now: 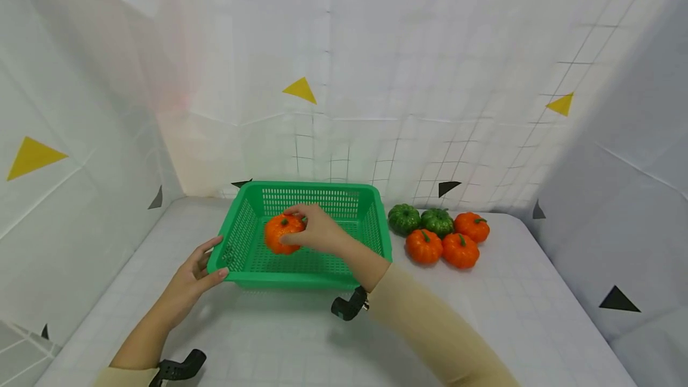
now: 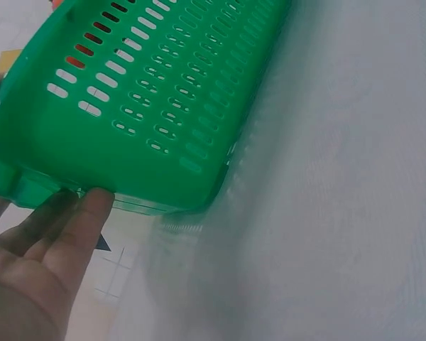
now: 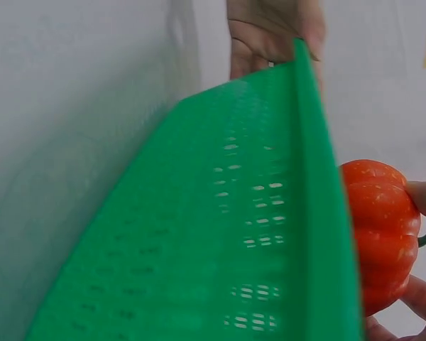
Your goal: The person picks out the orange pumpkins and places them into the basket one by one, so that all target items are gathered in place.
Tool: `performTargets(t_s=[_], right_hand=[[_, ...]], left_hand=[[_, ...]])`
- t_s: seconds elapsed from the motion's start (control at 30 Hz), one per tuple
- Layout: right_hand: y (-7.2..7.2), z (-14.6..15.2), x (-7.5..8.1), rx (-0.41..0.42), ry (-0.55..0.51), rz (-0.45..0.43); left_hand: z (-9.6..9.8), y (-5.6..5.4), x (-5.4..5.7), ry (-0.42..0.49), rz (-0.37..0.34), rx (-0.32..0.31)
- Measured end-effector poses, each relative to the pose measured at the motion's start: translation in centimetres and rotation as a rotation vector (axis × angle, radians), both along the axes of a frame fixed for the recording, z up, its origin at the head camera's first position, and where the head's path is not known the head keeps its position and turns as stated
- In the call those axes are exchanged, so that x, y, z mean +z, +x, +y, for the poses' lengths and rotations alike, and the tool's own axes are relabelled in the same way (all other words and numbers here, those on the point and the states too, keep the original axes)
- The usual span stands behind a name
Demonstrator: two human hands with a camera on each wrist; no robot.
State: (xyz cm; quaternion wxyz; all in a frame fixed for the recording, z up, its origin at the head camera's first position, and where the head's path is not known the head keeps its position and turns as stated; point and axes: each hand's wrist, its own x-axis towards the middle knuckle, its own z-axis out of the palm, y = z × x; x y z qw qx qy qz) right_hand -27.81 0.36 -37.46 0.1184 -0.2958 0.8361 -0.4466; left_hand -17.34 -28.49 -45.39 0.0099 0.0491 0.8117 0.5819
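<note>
A green plastic basket (image 1: 295,280) with slotted walls stands on the table. My left hand (image 1: 185,284) grips its near left corner, thumb on the front rim and fingers along the left side. In the left wrist view, fingers (image 2: 78,234) touch the basket's corner (image 2: 113,163). Over the basket's left half, my right hand (image 1: 322,233) holds an orange toy pumpkin (image 1: 275,235) with a green stem between thumb and fingers. The right wrist view shows that pumpkin (image 3: 380,227) beyond the basket's rim (image 3: 319,192); whether it touches the basket floor I cannot tell.
Right of the basket, two green pumpkins (image 1: 404,219) and three orange pumpkins (image 1: 424,247) sit grouped on the white table (image 1: 301,339). White sheet walls (image 1: 376,46) with yellow and black triangles rise behind and at both sides.
</note>
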Motion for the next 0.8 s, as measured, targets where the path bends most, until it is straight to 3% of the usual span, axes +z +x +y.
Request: performTargets(t_s=[0.33, 0.8], right_hand=[[-0.4, -2.1, -2.1, -0.018, 0.123, 0.031], [-0.3, -4.7, -3.3, 0.008, 0.296, 0.061]], left_hand=[[0.2, -0.1, 0.1, -0.006, 0.004, -0.012], [-0.1, 0.0, 0.0, 0.001, -0.005, -0.017]])
